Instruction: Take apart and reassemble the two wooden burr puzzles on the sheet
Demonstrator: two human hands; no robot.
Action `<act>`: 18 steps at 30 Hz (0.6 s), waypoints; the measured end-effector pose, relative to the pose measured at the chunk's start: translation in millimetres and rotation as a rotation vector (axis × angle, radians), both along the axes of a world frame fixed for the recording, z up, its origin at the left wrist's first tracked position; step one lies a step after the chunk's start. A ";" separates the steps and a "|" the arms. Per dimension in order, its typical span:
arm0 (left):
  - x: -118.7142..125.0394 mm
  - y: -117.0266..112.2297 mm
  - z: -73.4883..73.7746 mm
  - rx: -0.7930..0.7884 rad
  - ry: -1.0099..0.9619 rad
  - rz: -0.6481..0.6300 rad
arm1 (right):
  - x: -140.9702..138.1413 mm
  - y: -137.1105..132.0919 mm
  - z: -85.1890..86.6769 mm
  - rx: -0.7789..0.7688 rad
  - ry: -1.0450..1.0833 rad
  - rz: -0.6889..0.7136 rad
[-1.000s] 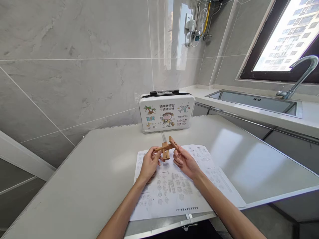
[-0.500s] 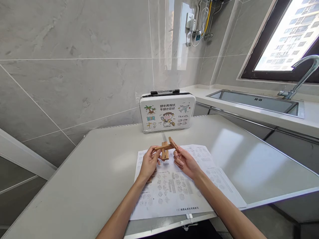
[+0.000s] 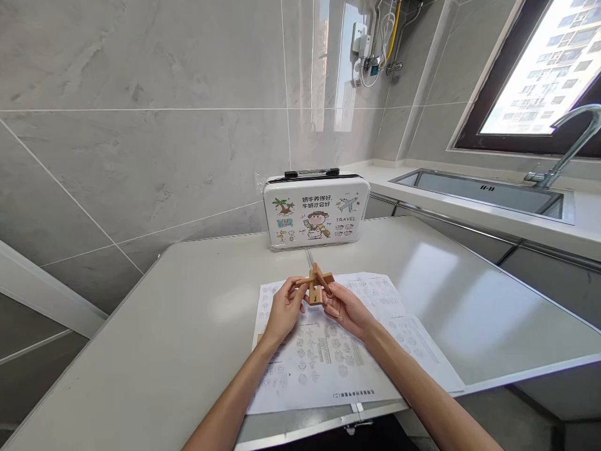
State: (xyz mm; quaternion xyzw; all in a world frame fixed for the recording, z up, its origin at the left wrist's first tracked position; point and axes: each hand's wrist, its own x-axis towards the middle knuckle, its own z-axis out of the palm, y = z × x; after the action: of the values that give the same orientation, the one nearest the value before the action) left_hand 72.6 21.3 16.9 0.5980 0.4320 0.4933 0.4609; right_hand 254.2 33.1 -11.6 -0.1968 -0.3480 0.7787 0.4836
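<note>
A small wooden puzzle of crossed brown sticks is held just above a printed instruction sheet on the white table. My left hand pinches the puzzle's left stick between thumb and fingers. From the right, my right hand grips the stick pressed into the crossing. Both hands are closed on the puzzle. Another small wooden piece peeks out beside my left wrist on the sheet's edge.
A white tin case with cartoon travel pictures stands against the tiled wall behind the sheet. A steel sink with a curved tap lies at the right under a window. The table's front edge is close to my body.
My right hand has moved its stick leftward into the crossing of the other sticks, so the pieces now sit tighter together. My left hand has held steady.
</note>
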 end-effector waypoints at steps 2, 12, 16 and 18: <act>1.4 -1.6 -0.4 -0.007 0.006 0.007 | 0.6 -0.2 -0.1 -0.009 -0.008 -0.001; 0.1 -12.0 3.7 -0.001 0.137 -0.123 | 2.4 2.3 -5.3 -0.028 0.033 -0.013; 1.2 -11.8 4.2 0.016 0.161 -0.116 | 2.4 1.2 -3.1 -0.035 0.032 -0.027; 1.4 -11.2 2.4 0.021 0.167 -0.104 | 2.1 0.1 -1.2 -0.033 0.030 -0.028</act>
State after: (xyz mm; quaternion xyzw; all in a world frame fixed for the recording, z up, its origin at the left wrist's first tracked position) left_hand 74.0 10.1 19.3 0.6634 0.4319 0.4219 0.4419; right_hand 256.3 33.3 -12.7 -0.1980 -0.3250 0.7803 0.4962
